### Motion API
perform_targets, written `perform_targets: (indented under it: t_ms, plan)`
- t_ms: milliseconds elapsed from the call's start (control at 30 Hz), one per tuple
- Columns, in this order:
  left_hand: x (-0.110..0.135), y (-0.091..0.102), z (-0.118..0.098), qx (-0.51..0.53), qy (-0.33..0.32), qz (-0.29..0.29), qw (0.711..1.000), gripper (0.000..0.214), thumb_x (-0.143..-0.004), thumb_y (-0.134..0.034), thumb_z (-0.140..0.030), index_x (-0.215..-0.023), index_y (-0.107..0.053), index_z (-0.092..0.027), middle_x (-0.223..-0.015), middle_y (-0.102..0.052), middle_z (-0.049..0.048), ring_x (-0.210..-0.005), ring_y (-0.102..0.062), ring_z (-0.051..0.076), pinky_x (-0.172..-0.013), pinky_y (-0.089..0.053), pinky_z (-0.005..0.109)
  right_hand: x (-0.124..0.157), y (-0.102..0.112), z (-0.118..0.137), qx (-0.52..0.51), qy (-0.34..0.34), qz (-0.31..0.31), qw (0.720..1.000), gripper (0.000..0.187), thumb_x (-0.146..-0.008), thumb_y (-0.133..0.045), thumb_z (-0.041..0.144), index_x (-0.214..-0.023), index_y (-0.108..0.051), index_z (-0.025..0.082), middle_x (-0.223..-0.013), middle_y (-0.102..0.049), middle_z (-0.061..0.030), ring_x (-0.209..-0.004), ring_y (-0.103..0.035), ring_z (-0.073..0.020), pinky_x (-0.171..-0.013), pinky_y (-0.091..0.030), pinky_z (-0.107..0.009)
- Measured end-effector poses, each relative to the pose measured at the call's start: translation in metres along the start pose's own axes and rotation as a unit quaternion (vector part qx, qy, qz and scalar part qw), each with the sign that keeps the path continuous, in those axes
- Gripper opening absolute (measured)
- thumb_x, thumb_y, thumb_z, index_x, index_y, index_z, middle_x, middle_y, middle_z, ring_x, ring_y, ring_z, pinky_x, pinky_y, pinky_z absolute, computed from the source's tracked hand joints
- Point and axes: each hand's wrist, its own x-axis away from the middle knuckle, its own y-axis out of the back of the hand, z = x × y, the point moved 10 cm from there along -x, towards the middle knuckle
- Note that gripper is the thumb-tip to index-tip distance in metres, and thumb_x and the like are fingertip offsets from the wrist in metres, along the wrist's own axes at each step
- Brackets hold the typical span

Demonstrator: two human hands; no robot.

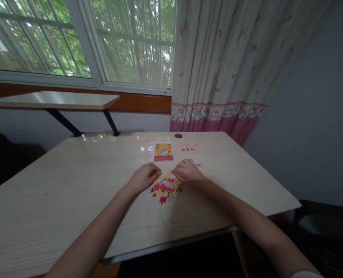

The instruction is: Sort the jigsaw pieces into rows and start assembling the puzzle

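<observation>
A loose pile of small red, yellow and white jigsaw pieces lies on the pale wooden table. My left hand rests at the pile's left edge with its fingers curled down onto the pieces. My right hand sits at the pile's upper right, fingers bent and pressed onto pieces. What either hand pinches is hidden under the fingers. Beyond the hands lies a small orange reference picture card. A few separate pieces lie right of the card, and more pieces lie beside my right hand.
A round cable hole is in the table's far edge. A narrow shelf on black brackets hangs under the window. A flowered curtain hangs at the right. A dark seat stands past the table's right edge.
</observation>
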Motion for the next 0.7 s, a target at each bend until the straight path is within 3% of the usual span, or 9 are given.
perform_targets:
  t_ms: [167, 300, 433, 533, 700]
  plan:
    - [0.001, 0.012, 0.006, -0.041, 0.044, -0.053, 0.997, 0.031, -0.088, -0.038, -0.033, -0.086, -0.064, -0.017, -0.086, -0.066, 0.0081, -0.081, -0.058, 0.020, -0.074, -0.042, 0.029, 0.001, -0.007, 0.026, 0.002, 0.054, -0.031, 0.998, 0.014, -0.081, -0.057, 0.025, -0.091, -0.066, 0.024, -0.084, -0.068, -0.0009, -0.082, -0.055, -0.0159, -0.078, -0.033, -0.033]
    - [0.004, 0.021, 0.006, 0.031, 0.078, -0.096, 0.992, 0.032, -0.089, -0.036, -0.037, -0.086, -0.062, -0.017, -0.078, -0.066, 0.0048, -0.070, -0.058, 0.017, -0.065, -0.041, 0.026, 0.000, 0.003, 0.015, -0.010, 0.001, -0.075, 0.997, 0.016, -0.083, -0.055, 0.027, -0.093, -0.065, 0.022, -0.082, -0.068, -0.0020, -0.079, -0.057, -0.0156, -0.076, -0.034, -0.032]
    - [0.001, 0.012, -0.007, 0.145, 0.057, -0.083, 0.984, 0.029, -0.085, -0.043, -0.037, -0.082, -0.063, -0.017, -0.073, -0.065, 0.0018, -0.069, -0.057, 0.015, -0.067, -0.043, 0.025, -0.001, 0.014, 0.004, -0.031, -0.047, -0.110, 0.992, 0.022, -0.083, -0.056, 0.036, -0.096, -0.065, 0.022, -0.079, -0.068, -0.0032, -0.077, -0.058, -0.0157, -0.075, -0.036, -0.031]
    - [-0.001, 0.004, -0.012, 0.206, 0.052, -0.072, 0.975, 0.027, -0.083, -0.047, -0.037, -0.080, -0.064, -0.016, -0.074, -0.065, 0.0030, -0.072, -0.058, 0.016, -0.069, -0.044, 0.027, -0.001, 0.016, 0.004, -0.032, -0.044, -0.117, 0.992, 0.019, -0.081, -0.058, 0.038, -0.086, -0.067, 0.022, -0.074, -0.068, -0.0021, -0.074, -0.058, -0.0150, -0.074, -0.035, -0.030]
    - [-0.001, -0.001, -0.010, 0.226, 0.054, -0.065, 0.970, 0.027, -0.082, -0.049, -0.038, -0.078, -0.063, -0.015, -0.072, -0.064, 0.0032, -0.070, -0.056, 0.016, -0.067, -0.044, 0.027, -0.001, 0.019, 0.008, -0.050, -0.038, -0.133, 0.989, 0.013, -0.079, -0.059, 0.034, -0.077, -0.066, 0.022, -0.071, -0.068, 0.0002, -0.071, -0.058, -0.0139, -0.073, -0.036, -0.030]
